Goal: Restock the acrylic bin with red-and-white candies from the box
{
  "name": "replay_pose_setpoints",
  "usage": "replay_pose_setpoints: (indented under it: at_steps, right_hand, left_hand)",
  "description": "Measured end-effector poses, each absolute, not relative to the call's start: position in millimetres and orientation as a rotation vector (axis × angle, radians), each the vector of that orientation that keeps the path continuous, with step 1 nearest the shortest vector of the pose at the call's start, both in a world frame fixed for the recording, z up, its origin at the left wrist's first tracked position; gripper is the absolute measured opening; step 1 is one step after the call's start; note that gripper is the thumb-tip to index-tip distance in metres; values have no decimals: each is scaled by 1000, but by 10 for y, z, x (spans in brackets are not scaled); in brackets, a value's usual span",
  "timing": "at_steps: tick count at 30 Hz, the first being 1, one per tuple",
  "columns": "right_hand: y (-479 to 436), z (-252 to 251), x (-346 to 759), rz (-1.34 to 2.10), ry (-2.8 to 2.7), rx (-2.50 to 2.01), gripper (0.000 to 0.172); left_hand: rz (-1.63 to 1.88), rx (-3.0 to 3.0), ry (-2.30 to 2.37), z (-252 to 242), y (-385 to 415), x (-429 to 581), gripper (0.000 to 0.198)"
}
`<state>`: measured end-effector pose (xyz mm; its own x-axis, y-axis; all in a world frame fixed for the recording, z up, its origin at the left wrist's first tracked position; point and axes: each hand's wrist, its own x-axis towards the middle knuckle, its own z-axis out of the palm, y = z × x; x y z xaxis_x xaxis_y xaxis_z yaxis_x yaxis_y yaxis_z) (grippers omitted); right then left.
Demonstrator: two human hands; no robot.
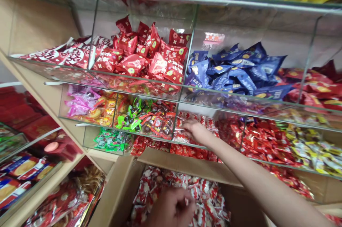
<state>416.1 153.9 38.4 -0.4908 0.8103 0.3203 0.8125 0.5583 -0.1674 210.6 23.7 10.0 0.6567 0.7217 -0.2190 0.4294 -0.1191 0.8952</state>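
My right hand (197, 132) reaches from the right into a clear shelf compartment. Its fingers are bent and apart, touching the red-and-white wrapped candies (181, 137) there; I see nothing gripped. Lower down, my left hand (171, 207) is over an open cardboard box (157, 157), blurred, its fingers curled in. Whatever it may hold is hidden. Inside the box lie many similar red-and-white wrapped candies (207, 207).
Glass shelf edges and dividers cross above both hands. Around the right hand are dark-wrapped candies (157, 123) and red candies (267, 141). Higher up are red packets (133, 64) and blue packets (237, 68). A wooden side panel (34, 93) stands left.
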Motion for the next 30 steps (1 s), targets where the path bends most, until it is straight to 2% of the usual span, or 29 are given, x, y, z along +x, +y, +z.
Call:
replay_pose_setpoints:
  at_steps: [2, 4, 6, 9, 11, 14, 22, 26, 30]
  right_hand:
    - [1537, 384, 4150, 1, -2408, -1335, 11]
    - [1542, 376, 4145, 9, -2373, -1360, 12]
    - [1547, 362, 4150, 11, -2327, -1399, 13]
    - [1539, 346, 4175, -1, -2237, -1466, 11]
    - [1527, 343, 4200, -7, -2187, -1495, 10]
    - [1521, 340, 4234, 1, -2148, -1506, 12]
    - [1585, 275, 4209, 18, -2130, -1479, 13]
    - [1580, 321, 4226, 16, -2130, -1441, 14]
    - [1329, 501, 4303, -29, -2039, -1421, 21]
  left_hand:
    - [587, 2105, 983, 449, 501, 2216, 23]
    - [660, 2398, 1089, 781, 780, 2390, 38]
    - [385, 2548, 1309, 1020, 1023, 2616, 57]
    - [-21, 2534, 1526, 1153, 1271, 2961, 66]
    - [-160, 2506, 1549, 1134, 1369, 3128, 62]
    - [-300, 2497, 1553, 1053, 1462, 3242, 45]
    - [-351, 2539, 1544, 997, 1530, 3256, 30]
    - [-203, 2586, 1516, 1114, 1387, 3170, 22]
    - [217, 2657, 1408, 1111, 1099, 2814, 29]
